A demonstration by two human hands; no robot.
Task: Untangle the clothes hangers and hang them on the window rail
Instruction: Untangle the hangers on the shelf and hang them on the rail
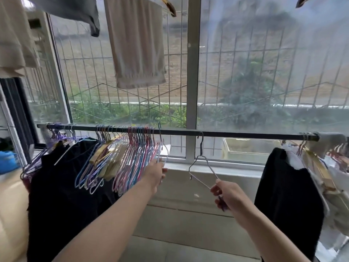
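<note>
- Left hand [157, 172], nearest, seems to pinch the last hanger of the bunched hangers [132, 152] on the rail [188, 131].
- Right hand [225, 194] grips a wire hanger [203, 167] hooked on the rail.
- Risk: tugging sideways could re-snag neighbouring hooks.

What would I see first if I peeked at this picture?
First, the bunch of pink and blue hangers packed on the left part of the black rail, with the left hand touching them. Then one thin hanger hooked alone at the rail's middle, its corner pinched by the right hand. A beige towel hangs up high.
</note>
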